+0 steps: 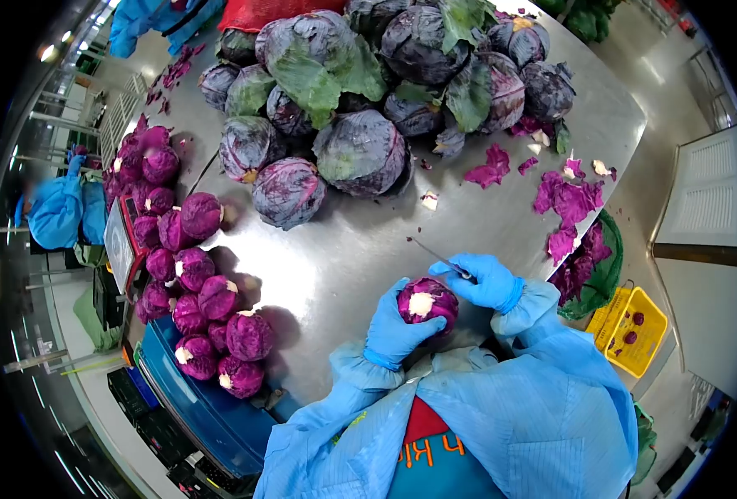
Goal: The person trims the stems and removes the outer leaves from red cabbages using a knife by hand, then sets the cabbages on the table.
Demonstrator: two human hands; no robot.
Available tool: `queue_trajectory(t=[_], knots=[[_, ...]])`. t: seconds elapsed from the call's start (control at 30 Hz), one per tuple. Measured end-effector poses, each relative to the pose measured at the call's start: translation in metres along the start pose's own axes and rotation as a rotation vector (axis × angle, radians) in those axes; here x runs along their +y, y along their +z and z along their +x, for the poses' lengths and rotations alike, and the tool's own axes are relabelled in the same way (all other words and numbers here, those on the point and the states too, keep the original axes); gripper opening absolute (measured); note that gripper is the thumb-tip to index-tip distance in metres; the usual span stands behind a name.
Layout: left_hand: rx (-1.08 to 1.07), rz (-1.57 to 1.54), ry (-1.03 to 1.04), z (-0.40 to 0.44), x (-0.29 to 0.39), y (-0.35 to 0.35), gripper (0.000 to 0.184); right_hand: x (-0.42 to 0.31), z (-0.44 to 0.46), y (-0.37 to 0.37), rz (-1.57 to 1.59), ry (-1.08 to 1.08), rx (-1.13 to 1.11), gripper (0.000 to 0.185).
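My left hand [398, 331], in a blue glove, is closed around a trimmed red cabbage [429, 306] whose pale cut stem end faces up. In my right hand [487, 284], gloved too, is a knife [439, 256], its narrow blade pointing away to the upper left above the table. The right fingers are close to the cabbage's right side; I cannot tell whether they touch it. Untrimmed red cabbages [363, 154] with dull outer leaves are piled at the back of the steel table [343, 266]. Peeled red cabbages [219, 298] lie grouped along the left edge.
Purple leaf scraps [570, 204] lie at the table's right edge, above a green net bag [605, 274] holding more. A yellow crate [639, 333] stands on the floor at right. A blue bin [194, 391] sits at lower left. Other people in blue [56, 208] are at left and top.
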State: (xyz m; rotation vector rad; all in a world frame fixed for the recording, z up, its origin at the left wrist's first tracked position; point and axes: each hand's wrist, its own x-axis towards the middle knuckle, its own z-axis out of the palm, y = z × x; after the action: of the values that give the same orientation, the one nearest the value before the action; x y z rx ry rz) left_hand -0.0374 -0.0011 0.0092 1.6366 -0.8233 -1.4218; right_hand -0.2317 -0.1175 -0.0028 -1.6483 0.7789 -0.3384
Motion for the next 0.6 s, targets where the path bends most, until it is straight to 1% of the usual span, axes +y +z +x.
queue_trajectory(t=[0.03,0.07,0.1,0.13,0.17,0.2,0.23,0.27,0.33,0.43,0.47,0.53,0.6], knots=[[0.007,-0.034,0.001,0.002,-0.005,0.000,0.086,-0.015,-0.001,-0.006,-0.056,-0.006,-0.014,0.050],[-0.036,-0.023,-0.017,0.006,-0.009,-0.001,0.089,-0.023,-0.001,-0.008,-0.112,-0.010,-0.031,0.054],[-0.079,-0.016,-0.036,0.011,-0.008,-0.003,0.092,-0.019,-0.003,-0.003,-0.114,0.031,-0.035,0.060],[-0.119,-0.007,-0.053,0.015,-0.010,-0.005,0.095,-0.007,-0.003,0.004,-0.032,0.066,-0.064,0.059],[-0.125,0.039,-0.016,0.018,-0.023,-0.008,0.094,0.008,-0.002,0.011,0.051,0.099,-0.094,0.059],[-0.109,0.045,-0.007,0.017,-0.021,-0.008,0.090,0.011,0.000,0.015,0.137,0.129,-0.124,0.059],[-0.091,0.049,0.001,0.014,-0.018,-0.008,0.086,0.014,0.000,0.015,0.220,0.172,-0.147,0.055],[-0.073,0.052,0.010,0.012,-0.016,-0.007,0.082,0.016,0.001,0.014,0.169,0.113,-0.157,0.052],[-0.070,0.046,0.007,0.013,-0.018,-0.006,0.081,0.019,0.004,0.011,0.064,-0.004,-0.168,0.048],[-0.114,0.014,-0.011,0.018,-0.014,-0.003,0.077,0.020,0.007,0.011,-0.117,-0.212,-0.116,0.041],[-0.132,-0.001,-0.023,0.018,-0.012,-0.002,0.076,0.019,0.006,0.011,-0.270,-0.246,-0.085,0.040],[-0.117,0.163,-0.031,0.021,-0.002,0.000,0.073,0.013,0.003,0.011,-0.573,-0.316,-0.024,0.037],[-0.062,0.287,-0.030,0.021,-0.001,0.000,0.072,0.009,-0.001,0.011,-0.724,-0.290,-0.008,0.035]])
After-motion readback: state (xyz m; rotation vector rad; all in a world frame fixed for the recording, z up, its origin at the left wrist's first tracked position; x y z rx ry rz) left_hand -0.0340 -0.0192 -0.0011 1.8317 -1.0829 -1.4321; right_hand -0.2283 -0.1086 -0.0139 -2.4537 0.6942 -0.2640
